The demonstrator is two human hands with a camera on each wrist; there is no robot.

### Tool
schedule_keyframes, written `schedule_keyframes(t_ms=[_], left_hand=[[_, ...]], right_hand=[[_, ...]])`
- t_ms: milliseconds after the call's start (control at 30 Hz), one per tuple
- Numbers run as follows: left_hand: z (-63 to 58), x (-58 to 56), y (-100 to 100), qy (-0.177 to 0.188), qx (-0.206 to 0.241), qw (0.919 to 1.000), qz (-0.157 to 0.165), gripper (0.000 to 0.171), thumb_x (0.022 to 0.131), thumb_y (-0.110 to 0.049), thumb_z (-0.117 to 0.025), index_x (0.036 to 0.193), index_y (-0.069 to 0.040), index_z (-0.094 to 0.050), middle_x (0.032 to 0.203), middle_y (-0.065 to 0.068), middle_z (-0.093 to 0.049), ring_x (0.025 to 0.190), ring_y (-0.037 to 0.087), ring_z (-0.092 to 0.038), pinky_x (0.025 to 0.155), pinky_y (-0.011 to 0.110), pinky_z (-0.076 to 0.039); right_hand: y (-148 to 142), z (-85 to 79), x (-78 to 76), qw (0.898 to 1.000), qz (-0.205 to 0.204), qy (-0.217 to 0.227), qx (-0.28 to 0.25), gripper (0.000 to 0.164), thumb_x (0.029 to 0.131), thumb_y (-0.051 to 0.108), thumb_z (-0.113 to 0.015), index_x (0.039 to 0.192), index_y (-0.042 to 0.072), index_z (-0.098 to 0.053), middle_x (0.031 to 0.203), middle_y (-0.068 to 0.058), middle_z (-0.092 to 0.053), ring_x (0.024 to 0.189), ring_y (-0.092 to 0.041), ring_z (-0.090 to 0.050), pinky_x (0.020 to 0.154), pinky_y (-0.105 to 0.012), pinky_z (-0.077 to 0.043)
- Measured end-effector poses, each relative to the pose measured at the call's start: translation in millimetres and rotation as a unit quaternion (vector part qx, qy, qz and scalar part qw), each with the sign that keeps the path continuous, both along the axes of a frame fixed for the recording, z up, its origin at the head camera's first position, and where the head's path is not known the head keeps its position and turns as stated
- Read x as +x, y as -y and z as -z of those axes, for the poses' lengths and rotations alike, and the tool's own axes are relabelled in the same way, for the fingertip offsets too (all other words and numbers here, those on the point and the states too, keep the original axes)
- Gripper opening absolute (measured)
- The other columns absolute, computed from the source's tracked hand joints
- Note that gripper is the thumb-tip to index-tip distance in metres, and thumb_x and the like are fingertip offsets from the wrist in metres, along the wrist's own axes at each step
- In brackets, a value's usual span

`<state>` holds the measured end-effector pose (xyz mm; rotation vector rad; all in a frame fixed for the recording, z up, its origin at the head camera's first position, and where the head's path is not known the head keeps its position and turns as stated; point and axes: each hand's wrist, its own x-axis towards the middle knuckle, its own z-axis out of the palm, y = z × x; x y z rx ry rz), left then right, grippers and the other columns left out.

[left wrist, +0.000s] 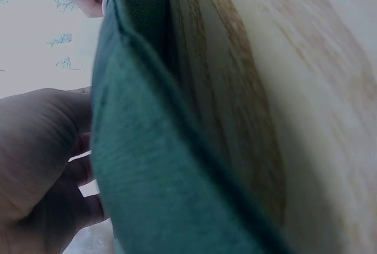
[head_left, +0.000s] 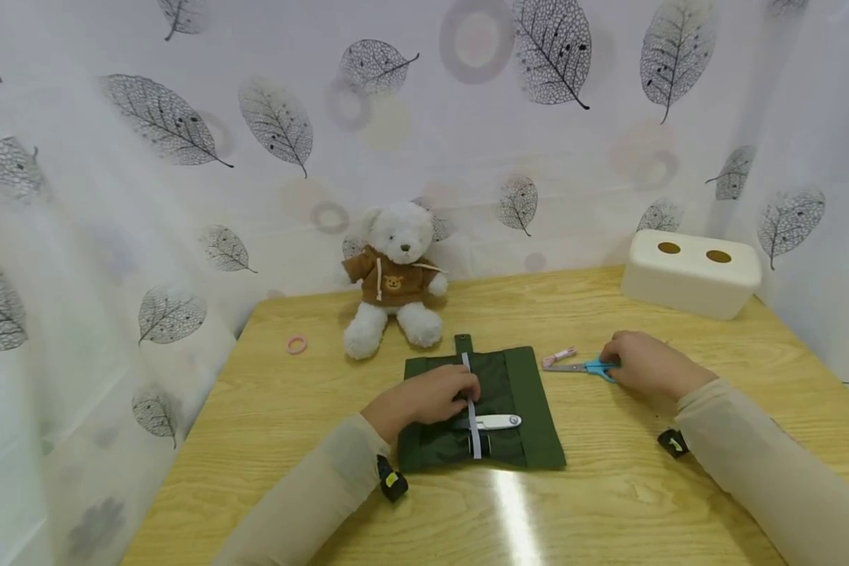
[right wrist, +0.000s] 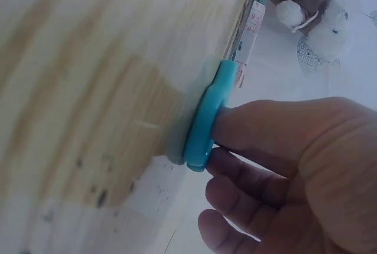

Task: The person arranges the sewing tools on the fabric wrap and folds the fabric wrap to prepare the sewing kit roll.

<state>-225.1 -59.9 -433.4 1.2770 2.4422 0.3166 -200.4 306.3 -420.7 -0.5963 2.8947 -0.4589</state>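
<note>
A dark green fabric roll (head_left: 538, 409) lies unfolded on the table, a pale elastic strap (head_left: 475, 428) running across its middle. The fingers of my left hand (head_left: 431, 397) are curled at the strap and pinch it; in the left wrist view the green edge hides the fingertips. Tucked beneath the strap is a tool with a white handle (head_left: 501, 422), and a small dark item (head_left: 479, 446) sits below it. My right hand (head_left: 647, 363) pinches the blue handles of a pair of scissors (right wrist: 206, 118), which lie close on the tabletop with blades pointing left.
A folded pink-and-white measuring tape (head_left: 559, 358) lies beside the scissor blades. Behind the roll sits a white teddy bear (head_left: 396, 275) in a brown hoodie. A pink ring (head_left: 296, 344) is on the left, and a cream box with two holes (head_left: 689, 275) stands back right.
</note>
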Motion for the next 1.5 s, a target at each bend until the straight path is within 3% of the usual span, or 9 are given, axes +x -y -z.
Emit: schedule_keyframes(t_ms=[300,500,967,1100,1167,1267,1367,1400,1500], left_hand=[[0.1,1.9,0,0.011,-0.009,0.9999,-0.002,0.012,0.104,-0.011,-0.055,0.111,-0.017,-0.063,0.108,-0.004,-0.055,0.094,0.01,-0.052,0.082,0.027,-0.047],[3.2,1.2,0,0.011,-0.013,0.9998,0.002,0.013,0.103,-0.01,-0.055,0.11,-0.018,-0.064,0.102,-0.005,-0.053,0.087,0.011,-0.05,0.078,0.026,-0.045],[-3.5,1.4,0,0.01,-0.021,0.9997,-0.004,0.011,0.101,-0.008,-0.056,0.104,-0.017,-0.057,0.098,-0.004,-0.048,0.084,0.012,-0.046,0.074,0.026,-0.04],[-4.1,1.6,0,0.013,-0.016,0.9998,-0.001,0.011,0.102,-0.007,-0.055,0.104,-0.018,-0.057,0.1,-0.004,-0.049,0.085,0.012,-0.047,0.075,0.026,-0.041],[-3.7,1.7,0,0.009,-0.016,0.9998,0.004,0.012,0.103,-0.007,-0.053,0.104,-0.018,-0.057,0.101,-0.004,-0.05,0.087,0.011,-0.048,0.076,0.026,-0.043],[-2.3,1.4,0,0.0,-0.02,0.9998,0.007,0.011,0.105,-0.009,-0.052,0.107,-0.019,-0.057,0.105,-0.004,-0.051,0.09,0.009,-0.049,0.079,0.025,-0.044],[-2.0,1.5,0,-0.001,-0.021,0.9998,0.005,0.009,0.105,-0.012,-0.053,0.109,-0.019,-0.058,0.107,-0.005,-0.052,0.093,0.008,-0.05,0.081,0.025,-0.046],[-2.1,1.7,0,0.0,-0.02,0.9998,0.004,0.009,0.105,-0.012,-0.054,0.11,-0.019,-0.058,0.108,-0.005,-0.053,0.093,0.008,-0.051,0.082,0.025,-0.046],[-2.9,2.5,0,0.004,-0.017,0.9998,0.003,0.011,0.105,-0.013,-0.054,0.113,-0.019,-0.059,0.111,-0.004,-0.054,0.097,0.008,-0.052,0.084,0.025,-0.047]], right_hand=[[3,-1.0,3.4,1.0,-0.005,0.016,0.002,0.01,0.092,0.001,-0.065,0.096,0.002,-0.073,0.094,-0.007,-0.062,0.079,-0.018,-0.059,0.07,-0.04,-0.053],[10,-3.9,8.6,1.0,-0.01,0.004,-0.014,0.007,0.093,0.004,-0.067,0.097,0.003,-0.073,0.094,-0.006,-0.06,0.078,-0.016,-0.058,0.069,-0.037,-0.053],[56,-8.5,15.5,0.997,-0.072,-0.01,-0.037,0.004,0.091,0.006,-0.072,0.093,0.005,-0.074,0.091,0.002,-0.057,0.075,-0.01,-0.051,0.066,-0.029,-0.048],[66,-5.7,16.3,0.994,-0.1,-0.015,-0.037,0.006,0.091,0.004,-0.071,0.087,0.009,-0.072,0.095,0.002,-0.059,0.095,-0.025,-0.066,0.067,-0.027,-0.046],[71,-5.6,16.3,0.993,-0.114,-0.024,-0.037,0.014,0.09,0.002,-0.07,0.082,0.013,-0.068,0.094,0.003,-0.059,0.111,-0.034,-0.065,0.067,-0.027,-0.045],[77,-7.5,16.6,0.991,-0.125,-0.026,-0.033,0.021,0.089,0.001,-0.069,0.078,0.017,-0.063,0.087,0.004,-0.054,0.095,-0.026,-0.066,0.065,-0.027,-0.042],[83,-8.5,16.7,0.991,-0.126,-0.026,-0.024,0.018,0.089,0.002,-0.07,0.078,0.017,-0.065,0.082,0.005,-0.051,0.072,-0.011,-0.051,0.063,-0.026,-0.043],[85,-8.7,16.8,0.992,-0.124,-0.023,-0.022,0.017,0.089,0.003,-0.07,0.079,0.016,-0.066,0.081,0.005,-0.05,0.068,-0.009,-0.045,0.063,-0.027,-0.044],[89,-6.9,16.6,0.992,-0.125,-0.025,-0.011,0.013,0.089,0.005,-0.071,0.082,0.015,-0.068,0.083,0.006,-0.052,0.067,-0.005,-0.045,0.074,-0.039,-0.053]])
